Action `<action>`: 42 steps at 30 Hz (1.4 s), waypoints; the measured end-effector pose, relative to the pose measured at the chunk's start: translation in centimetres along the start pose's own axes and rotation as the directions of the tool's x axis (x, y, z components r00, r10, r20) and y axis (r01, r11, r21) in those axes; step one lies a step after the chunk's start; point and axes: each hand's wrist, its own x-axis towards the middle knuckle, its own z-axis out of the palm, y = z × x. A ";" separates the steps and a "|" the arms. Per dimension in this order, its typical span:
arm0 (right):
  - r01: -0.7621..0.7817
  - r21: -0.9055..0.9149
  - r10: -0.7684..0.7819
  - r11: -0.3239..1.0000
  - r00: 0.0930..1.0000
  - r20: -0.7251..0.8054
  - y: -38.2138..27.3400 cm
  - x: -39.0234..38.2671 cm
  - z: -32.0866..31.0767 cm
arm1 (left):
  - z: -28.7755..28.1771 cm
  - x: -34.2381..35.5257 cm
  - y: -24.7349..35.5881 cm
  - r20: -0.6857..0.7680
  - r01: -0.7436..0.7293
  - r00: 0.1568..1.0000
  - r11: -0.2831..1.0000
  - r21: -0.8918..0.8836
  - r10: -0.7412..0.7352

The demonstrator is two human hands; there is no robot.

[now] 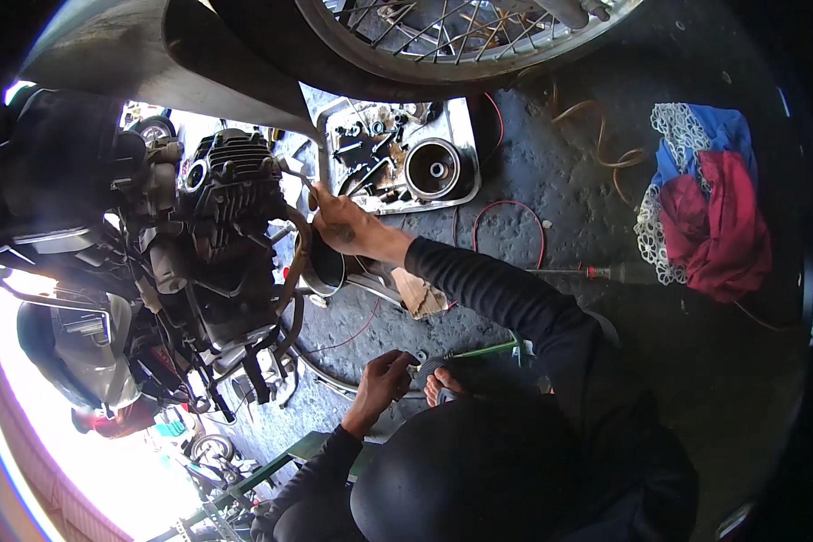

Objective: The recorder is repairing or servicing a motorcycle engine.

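Note:
My right hand (357,228) reaches out beside the motorcycle engine (230,194), closed around a slim grey metal bar (296,173). The bar's far end lies close to the finned cylinder, and I cannot tell whether they touch. Nearer to me, my left hand (381,387) hangs low with its fingers curled together. A small pale ring-shaped piece (421,356) shows by its fingertips; whether it is held is unclear. Beyond my right hand is a metal tray (465,135) with dark, oily parts and a round drum (432,170) in it.
A spoked wheel (506,68) stands at the top. Red and blue cloths (718,217) lie on the floor at right, near a screwdriver-like tool (596,272). A brown hose (601,149) curls beyond. A cardboard piece (420,294) and a dark round container (325,271) sit below my right hand.

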 end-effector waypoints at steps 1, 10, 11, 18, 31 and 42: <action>0.015 0.257 -0.024 0.966 0.999 0.034 0.2 -0.3 -0.3 | 0.0 0.0 -0.1 -0.005 -0.001 1.000 1.000 -0.001 0.001; -0.532 0.410 0.284 0.741 0.801 0.527 -6.9 0.2 -9.9 | -0.5 -0.1 -1.1 0.020 -0.036 0.999 0.999 -0.021 0.036; -0.524 0.410 0.327 0.746 0.826 0.459 -6.4 0.0 -9.2 | -0.5 -0.1 -0.9 0.004 -0.030 1.000 0.999 -0.018 0.030; -0.084 0.195 0.076 0.977 0.996 0.047 -2.7 -0.2 -2.3 | -0.2 -0.6 -0.1 0.004 -0.019 1.000 1.000 -0.001 0.019; -0.024 0.227 0.020 0.974 1.000 0.024 -3.9 -0.3 -3.8 | -0.3 -0.4 0.1 0.011 -0.023 1.000 0.999 -0.022 0.023; -0.549 0.240 0.372 0.801 0.770 0.519 -9.6 1.1 -11.2 | 0.0 -0.5 -0.7 0.014 -0.032 0.999 0.999 0.036 0.032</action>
